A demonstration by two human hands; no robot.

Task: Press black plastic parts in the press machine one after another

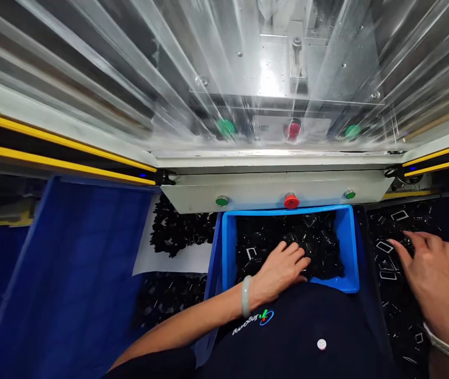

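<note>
My left hand (283, 269), with a pale bangle at the wrist, rests over the black plastic parts (325, 247) in a bright blue bin (348, 263). Its fingers are slightly bent and apart; nothing shows in them, though the undersides are hidden. To the right, my right hand (437, 273) hovers above a second heap of glossy black parts (396, 310). Thumb and index finger are spread apart, and I see nothing between them. A few parts in both heaps have rectangular rims that shine white.
Ahead, a pale machine panel carries green buttons (221, 201) and a red button (291, 200). Clear plastic sheeting (192, 68) covers the metal plate behind. Left are black parts on white paper (145, 258) and a large blue crate (86, 263). Yellow-striped bars (62, 150) flank the opening.
</note>
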